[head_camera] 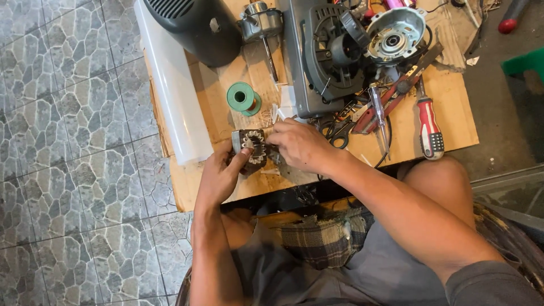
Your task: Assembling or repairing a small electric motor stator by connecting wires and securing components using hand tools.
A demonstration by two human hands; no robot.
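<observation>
Near the front edge of the low wooden table [447, 107], just above my knees, I hold a small motor stator [253, 148]. It is a squat ring of dark laminated steel, with pale winding slots forming a toothed circle. Its open bore faces up toward me, so its short axis runs roughly vertical, and it sits tilted a little to my left. My left hand [220, 177] is clamped on it from below and the side, thumb pressed against the rim. My right hand [300, 144] is curled at the stator's right edge with fingertips pinched together there; I cannot tell what they grip.

Just beyond the stator stands a green plastic spool [243, 97] of copper wire, round end up. To its left a long white translucent cover [175, 96] lies along the table edge, beside a smooth black housing [198, 25]. On my right rest a grey ribbed motor casing [326, 56], a shiny metal end bell [395, 34], black scissors [339, 133], and a red-and-white striped screwdriver [429, 122] with its handle pointing toward me. Mottled grey stone tiles [73, 141] cover the floor.
</observation>
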